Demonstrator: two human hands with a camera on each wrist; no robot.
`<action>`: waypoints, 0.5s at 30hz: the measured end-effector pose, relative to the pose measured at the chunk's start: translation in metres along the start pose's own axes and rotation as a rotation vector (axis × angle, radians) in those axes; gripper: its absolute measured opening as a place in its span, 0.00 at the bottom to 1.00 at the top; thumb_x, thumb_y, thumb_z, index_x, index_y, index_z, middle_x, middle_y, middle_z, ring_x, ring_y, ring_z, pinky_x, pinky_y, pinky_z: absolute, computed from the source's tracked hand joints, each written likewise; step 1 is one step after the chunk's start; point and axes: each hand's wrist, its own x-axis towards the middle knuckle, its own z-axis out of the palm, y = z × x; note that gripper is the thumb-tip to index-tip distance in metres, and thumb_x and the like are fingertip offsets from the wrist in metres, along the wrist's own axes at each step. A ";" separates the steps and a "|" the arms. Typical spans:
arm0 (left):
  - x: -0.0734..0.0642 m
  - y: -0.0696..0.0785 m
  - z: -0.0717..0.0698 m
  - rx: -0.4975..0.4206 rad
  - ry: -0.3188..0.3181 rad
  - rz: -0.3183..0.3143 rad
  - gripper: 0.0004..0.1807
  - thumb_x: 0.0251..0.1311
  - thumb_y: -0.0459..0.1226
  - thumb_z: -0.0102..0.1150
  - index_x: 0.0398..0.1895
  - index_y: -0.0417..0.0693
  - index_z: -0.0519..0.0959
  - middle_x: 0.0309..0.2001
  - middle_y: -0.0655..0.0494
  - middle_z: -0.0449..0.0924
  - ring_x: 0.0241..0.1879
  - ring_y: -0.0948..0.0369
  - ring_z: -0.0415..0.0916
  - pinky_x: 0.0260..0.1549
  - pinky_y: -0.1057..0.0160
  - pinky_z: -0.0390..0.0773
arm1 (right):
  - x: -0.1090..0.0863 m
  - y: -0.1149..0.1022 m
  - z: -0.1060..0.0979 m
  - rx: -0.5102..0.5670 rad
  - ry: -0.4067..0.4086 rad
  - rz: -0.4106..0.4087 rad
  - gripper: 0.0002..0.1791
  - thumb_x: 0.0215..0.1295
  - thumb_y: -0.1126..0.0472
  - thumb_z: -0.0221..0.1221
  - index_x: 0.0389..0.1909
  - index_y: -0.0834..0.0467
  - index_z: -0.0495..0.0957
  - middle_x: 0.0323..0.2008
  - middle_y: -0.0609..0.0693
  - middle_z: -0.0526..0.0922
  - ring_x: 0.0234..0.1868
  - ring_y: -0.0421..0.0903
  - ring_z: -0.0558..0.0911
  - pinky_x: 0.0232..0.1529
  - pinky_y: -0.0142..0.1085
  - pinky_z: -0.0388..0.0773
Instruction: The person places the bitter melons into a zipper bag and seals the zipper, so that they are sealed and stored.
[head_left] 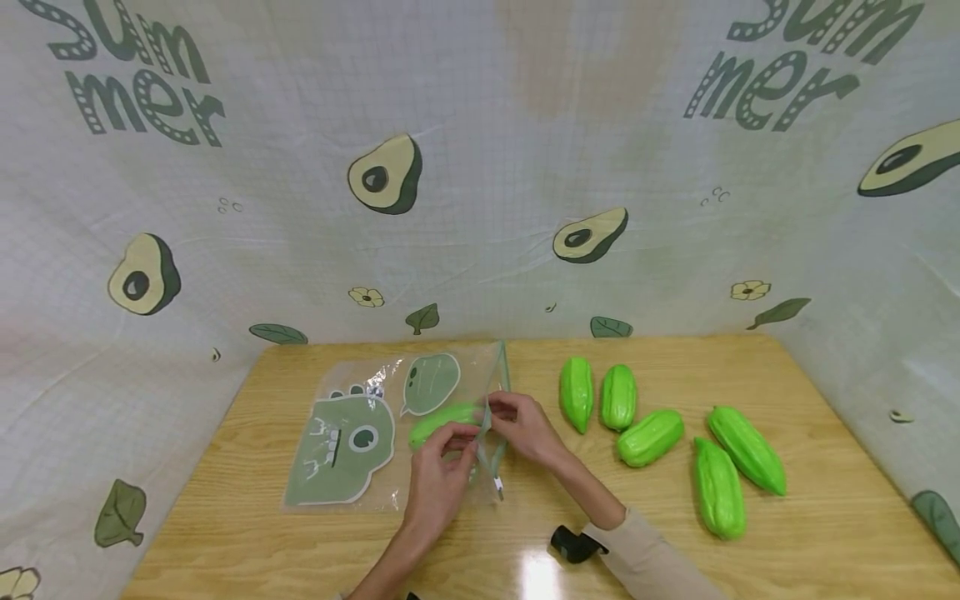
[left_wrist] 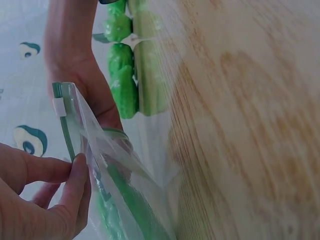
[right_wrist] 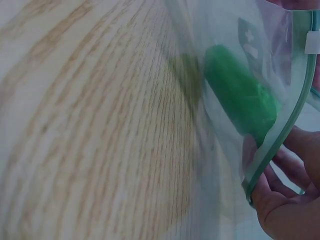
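A clear zip bag (head_left: 408,492) with green cartoon prints lies on the wooden table, its mouth facing right. Inside it is one green ridged fruit (right_wrist: 240,92), near the opening. My left hand (head_left: 438,479) pinches the bag's green-edged rim between thumb and fingers, as the left wrist view (left_wrist: 55,200) also shows. On the far side of the mouth, my right hand (head_left: 528,429) grips the rim, with a fingertip (right_wrist: 249,150) behind the clear film by the fruit's end. A white slider (left_wrist: 59,107) sits on the zip edge. The mouth is parted between my hands.
Several more green ridged fruits lie to the right: a near one (head_left: 577,392), a tilted one (head_left: 651,437) and a farther one (head_left: 746,450) among them. A black object (head_left: 576,544) is at my right sleeve. Printed cloth (head_left: 480,250) hangs behind the table (head_left: 825,433).
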 end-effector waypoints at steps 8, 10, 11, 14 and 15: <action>-0.002 -0.001 0.000 -0.008 0.025 0.044 0.10 0.63 0.22 0.62 0.44 0.40 0.85 0.42 0.47 0.84 0.42 0.51 0.85 0.42 0.61 0.86 | 0.003 -0.001 0.004 -0.003 0.001 0.010 0.14 0.72 0.60 0.63 0.50 0.66 0.83 0.45 0.57 0.88 0.48 0.52 0.86 0.52 0.41 0.82; -0.002 -0.002 0.001 -0.010 0.032 0.045 0.10 0.62 0.22 0.62 0.43 0.40 0.85 0.42 0.47 0.84 0.42 0.52 0.84 0.41 0.61 0.86 | 0.003 -0.002 0.005 -0.003 -0.001 0.009 0.14 0.72 0.60 0.64 0.50 0.65 0.84 0.44 0.57 0.88 0.47 0.51 0.86 0.51 0.39 0.83; -0.002 -0.002 0.001 -0.010 0.036 0.049 0.10 0.62 0.22 0.63 0.43 0.39 0.85 0.41 0.47 0.84 0.41 0.52 0.84 0.41 0.61 0.86 | 0.003 -0.002 0.005 -0.006 -0.001 0.009 0.14 0.72 0.59 0.64 0.49 0.65 0.84 0.44 0.57 0.88 0.46 0.50 0.86 0.50 0.38 0.83; -0.003 -0.002 0.001 -0.012 0.046 0.047 0.11 0.61 0.21 0.63 0.43 0.39 0.85 0.41 0.47 0.84 0.41 0.52 0.84 0.41 0.62 0.86 | 0.005 -0.002 0.007 -0.013 -0.002 0.008 0.14 0.72 0.59 0.64 0.49 0.65 0.84 0.44 0.57 0.88 0.47 0.51 0.86 0.50 0.38 0.83; -0.003 -0.002 0.002 -0.010 0.049 0.043 0.11 0.61 0.21 0.63 0.43 0.39 0.85 0.41 0.47 0.84 0.41 0.53 0.84 0.41 0.63 0.86 | 0.005 -0.002 0.007 -0.015 -0.003 0.008 0.14 0.72 0.58 0.64 0.49 0.65 0.84 0.44 0.57 0.88 0.47 0.51 0.86 0.50 0.38 0.83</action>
